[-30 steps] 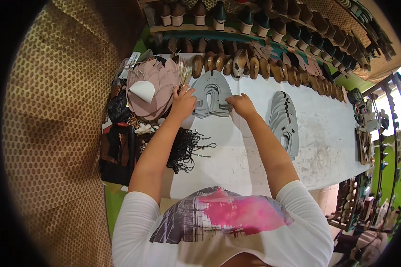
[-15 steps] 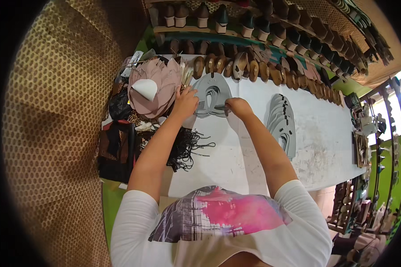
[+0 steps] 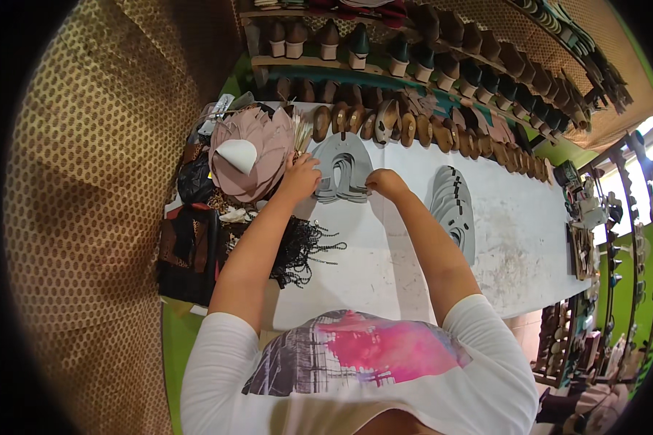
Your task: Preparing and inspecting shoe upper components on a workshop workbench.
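A stack of grey U-shaped shoe-upper pieces (image 3: pixel 345 156) lies on the white table in front of me, its rounded end pointing away. My left hand (image 3: pixel 299 178) rests at the stack's left edge, fingers apart and lightly bent, thumb raised. At the right lower corner, my right hand (image 3: pixel 387 183) is closed in a pinch on the edge of the pieces; its fingertips are partly hidden. Farther right, a second set of grey uppers (image 3: pixel 453 206) lies fanned out in an overlapping row.
A big bundle of pink cut pieces (image 3: pixel 250 156) sits left, beside black beaded fringe (image 3: pixel 305 250) and dark material (image 3: pixel 189 246). Wooden shoe lasts (image 3: pixel 406 129) line the table's (image 3: pixel 515 239) far edge. Shelves (image 3: pixel 384 67) of lasts and heels rise behind.
The view has tilted slightly, so the table things sit a little lower. Both hands stay at the grey stack; the right one has shifted slightly along its edge.
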Demonstrator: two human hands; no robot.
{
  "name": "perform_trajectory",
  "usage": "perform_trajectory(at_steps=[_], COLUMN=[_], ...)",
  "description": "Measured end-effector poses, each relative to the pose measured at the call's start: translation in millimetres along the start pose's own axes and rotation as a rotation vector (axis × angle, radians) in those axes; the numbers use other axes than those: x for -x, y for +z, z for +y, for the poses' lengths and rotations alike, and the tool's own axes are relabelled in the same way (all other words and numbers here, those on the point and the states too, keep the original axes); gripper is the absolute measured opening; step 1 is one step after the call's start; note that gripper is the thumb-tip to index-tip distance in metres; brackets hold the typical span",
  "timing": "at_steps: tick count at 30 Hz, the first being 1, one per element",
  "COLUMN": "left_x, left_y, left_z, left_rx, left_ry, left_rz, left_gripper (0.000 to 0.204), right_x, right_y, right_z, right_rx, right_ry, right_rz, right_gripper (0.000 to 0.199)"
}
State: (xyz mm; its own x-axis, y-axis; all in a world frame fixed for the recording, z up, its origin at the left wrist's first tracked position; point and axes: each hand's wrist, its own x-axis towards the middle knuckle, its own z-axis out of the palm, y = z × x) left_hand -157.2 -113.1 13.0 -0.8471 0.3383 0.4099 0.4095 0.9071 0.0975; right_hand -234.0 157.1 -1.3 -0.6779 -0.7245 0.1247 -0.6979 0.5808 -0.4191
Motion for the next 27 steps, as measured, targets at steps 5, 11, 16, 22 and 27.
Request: perform_trajectory(at_steps=[5, 11, 16, 22, 27], left_x=[-6.0, -6.2, 37.5, 126.7, 164.4], left_y=[-2.5, -21.6, -46.7, -63.3, -67.3], left_z=[3.6, 22.3, 65.7, 123.6, 151.2], left_rx=[-0.009, -0.057, -0.088, 0.063, 0.245], left_ry=[-0.004, -0.029, 0.035, 0.237, 0.272], left_rz=[-0.035, 0.064, 0.226, 0.119, -0.043], left_gripper=[0.005, 0.004, 0.007, 0.007, 0.015], right_x=[-0.7, 9.0, 66.2, 168.7, 209.1], right_y=[-4.8, -23.0, -41.1, -48.2, -27.8], right_z=[-1.0, -40.9, -92.3, -146.4, -166.9], right_rx=[-0.064, -0.027, 0.038, -0.071, -0.058], right_ry=[0.079, 0.118, -0.063, 0.007, 0.042], right_rz=[-0.033, 0.292, 0.431, -0.052, -0.194], right_gripper=[0.012, 0.011, 0.01, 0.011, 0.021])
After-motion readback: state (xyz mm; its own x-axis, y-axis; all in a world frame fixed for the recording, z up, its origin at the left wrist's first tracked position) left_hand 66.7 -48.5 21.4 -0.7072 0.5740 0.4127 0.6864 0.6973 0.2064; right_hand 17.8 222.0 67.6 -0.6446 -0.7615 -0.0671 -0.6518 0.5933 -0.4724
